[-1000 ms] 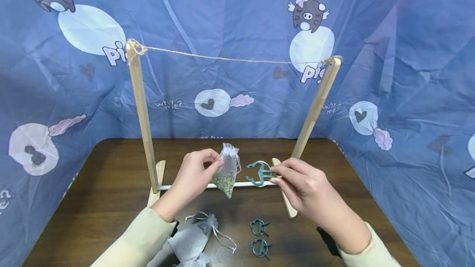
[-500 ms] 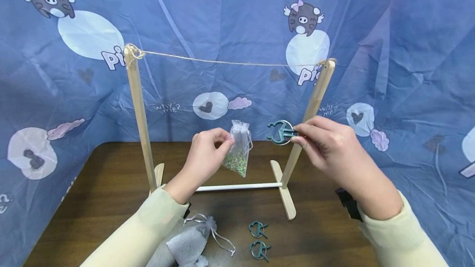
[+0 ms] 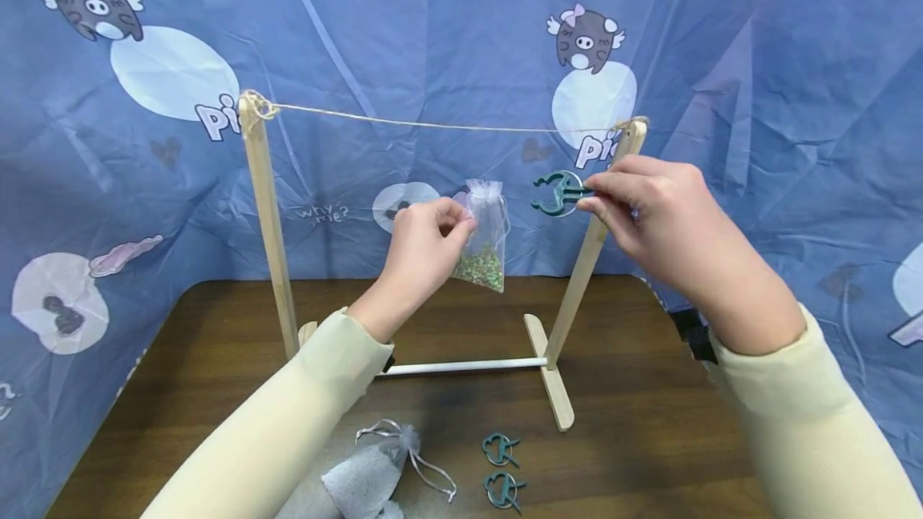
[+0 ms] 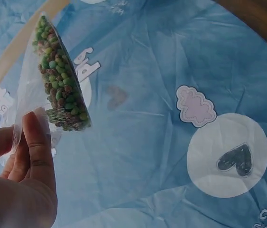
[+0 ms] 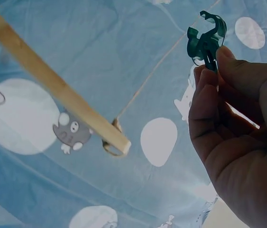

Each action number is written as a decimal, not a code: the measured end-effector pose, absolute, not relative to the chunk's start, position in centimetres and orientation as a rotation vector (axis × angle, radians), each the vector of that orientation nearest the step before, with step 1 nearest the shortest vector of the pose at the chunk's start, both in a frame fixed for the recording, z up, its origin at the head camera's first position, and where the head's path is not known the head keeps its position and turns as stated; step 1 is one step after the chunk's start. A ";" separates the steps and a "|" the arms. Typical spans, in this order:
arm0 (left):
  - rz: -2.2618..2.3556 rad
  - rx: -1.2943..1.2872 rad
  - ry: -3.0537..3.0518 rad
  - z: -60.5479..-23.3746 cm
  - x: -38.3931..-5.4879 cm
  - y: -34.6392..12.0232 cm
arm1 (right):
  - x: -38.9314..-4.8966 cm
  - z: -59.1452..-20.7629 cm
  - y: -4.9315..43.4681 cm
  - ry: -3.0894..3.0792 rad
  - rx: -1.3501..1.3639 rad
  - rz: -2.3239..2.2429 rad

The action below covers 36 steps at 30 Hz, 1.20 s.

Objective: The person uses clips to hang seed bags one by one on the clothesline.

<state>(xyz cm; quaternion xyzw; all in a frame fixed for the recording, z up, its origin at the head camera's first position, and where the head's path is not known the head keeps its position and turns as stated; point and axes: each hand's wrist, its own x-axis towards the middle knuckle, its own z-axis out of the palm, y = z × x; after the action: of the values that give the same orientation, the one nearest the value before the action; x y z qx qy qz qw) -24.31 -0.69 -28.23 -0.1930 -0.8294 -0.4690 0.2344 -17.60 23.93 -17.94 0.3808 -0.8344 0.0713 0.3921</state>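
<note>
My left hand (image 3: 430,240) pinches the side of a small sheer drawstring bag (image 3: 487,219), which hangs upright below the string (image 3: 433,126). In the left wrist view, green and brown pellets (image 4: 59,80) fill the lower part of the bag. Thumb and fingers of my right hand (image 3: 652,207) squeeze the handles of a green spring clip (image 3: 558,193), whose jaws stand apart and point left toward the bag. The right wrist view shows the same clip (image 5: 208,40) at the fingertips. Bag and clip are apart, both lower than the string.
The string runs between two wooden posts (image 3: 267,223), joined low down by a white rod (image 3: 461,366). On the brown table (image 3: 634,439) lie two more green clips (image 3: 499,449) and grey sheer bags (image 3: 364,475) with ribbons. A blue printed cloth (image 3: 476,14) hangs behind.
Both hands have risen from near the table toward the string, carrying the bag and the clip. They have also shifted to the right. The head view has tilted up slightly.
</note>
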 end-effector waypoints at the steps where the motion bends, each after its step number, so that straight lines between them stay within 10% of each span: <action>1: -1.289 -0.525 -2.281 -28.0 -24.5 -0.6 | -17.8 -17.6 23.9 -2.120 0.967 0.176; 36: -1.381 -0.556 -2.222 -23.6 -27.4 2.6 | -22.8 -11.7 22.0 -2.544 0.777 0.027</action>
<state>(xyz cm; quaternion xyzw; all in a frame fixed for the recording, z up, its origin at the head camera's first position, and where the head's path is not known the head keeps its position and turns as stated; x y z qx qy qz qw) -27.42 2.61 -23.57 -0.2021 -0.8082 -0.5025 0.2314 -22.83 22.04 -11.72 0.2838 -0.9287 0.0100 0.2385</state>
